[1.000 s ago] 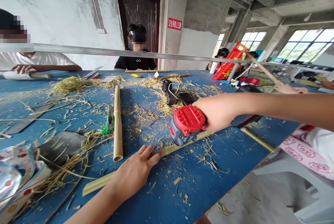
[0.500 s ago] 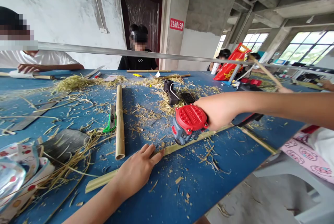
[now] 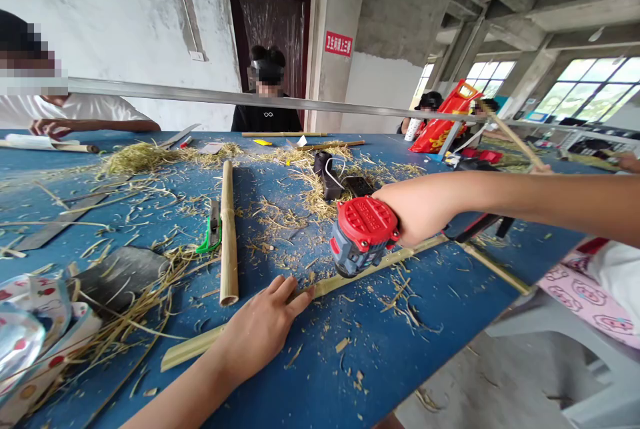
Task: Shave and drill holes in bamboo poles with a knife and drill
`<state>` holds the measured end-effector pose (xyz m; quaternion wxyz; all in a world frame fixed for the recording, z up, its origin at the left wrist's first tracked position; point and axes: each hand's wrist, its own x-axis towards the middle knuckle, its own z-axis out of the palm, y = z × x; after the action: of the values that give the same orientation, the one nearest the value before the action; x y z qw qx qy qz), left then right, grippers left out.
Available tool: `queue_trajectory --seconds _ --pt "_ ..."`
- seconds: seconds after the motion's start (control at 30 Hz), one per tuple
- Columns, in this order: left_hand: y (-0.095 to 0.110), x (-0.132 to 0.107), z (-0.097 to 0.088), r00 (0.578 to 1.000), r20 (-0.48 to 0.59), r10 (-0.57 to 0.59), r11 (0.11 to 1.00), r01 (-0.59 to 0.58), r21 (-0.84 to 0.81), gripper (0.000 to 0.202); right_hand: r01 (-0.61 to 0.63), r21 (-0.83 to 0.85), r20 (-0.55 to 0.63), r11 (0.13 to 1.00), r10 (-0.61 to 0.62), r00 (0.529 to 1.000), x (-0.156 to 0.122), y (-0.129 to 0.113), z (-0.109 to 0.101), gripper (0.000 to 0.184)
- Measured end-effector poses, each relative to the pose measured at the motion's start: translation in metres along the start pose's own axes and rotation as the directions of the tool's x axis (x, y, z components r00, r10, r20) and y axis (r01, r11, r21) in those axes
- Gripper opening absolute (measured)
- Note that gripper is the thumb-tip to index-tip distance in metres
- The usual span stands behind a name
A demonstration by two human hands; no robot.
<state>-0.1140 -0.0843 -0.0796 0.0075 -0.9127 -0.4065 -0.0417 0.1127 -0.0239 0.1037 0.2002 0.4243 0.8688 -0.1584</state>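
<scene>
Across the front of the blue table lies a split bamboo strip. My left hand presses down on it, thumb and fingers gripping its edges. My right hand grips a red-and-grey power tool by its body, fingers largely hidden; the tool's dark underside is over or on the strip, but contact cannot be made out. Left of the tool, a round bamboo piece lies lengthwise beside a green utility knife.
Shavings litter the blue table. A dark blade-like strip and a patterned bag are at left. Beyond the tool sits a black device with white cord. A metal rail crosses ahead; co-workers sit beyond, and a grey stool stands right.
Both my hands and the power tool stay almost in place. At far left, the co-worker's hand and wrapped stick have shifted slightly leftward.
</scene>
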Motion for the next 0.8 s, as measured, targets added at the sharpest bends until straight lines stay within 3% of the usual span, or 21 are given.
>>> queue_trajectory --seconds 0.53,0.8 --pt "-0.001 0.001 0.001 1.000 0.008 -0.008 1.000 0.008 -0.021 0.049 -0.044 0.003 -0.039 0.999 0.044 0.998 -0.011 0.003 0.006 0.027" --pt "0.000 0.001 -0.002 1.000 0.013 -0.005 1.000 0.005 -0.024 0.049 0.023 0.047 -0.118 0.999 -0.017 0.993 -0.023 -0.003 0.016 0.015"
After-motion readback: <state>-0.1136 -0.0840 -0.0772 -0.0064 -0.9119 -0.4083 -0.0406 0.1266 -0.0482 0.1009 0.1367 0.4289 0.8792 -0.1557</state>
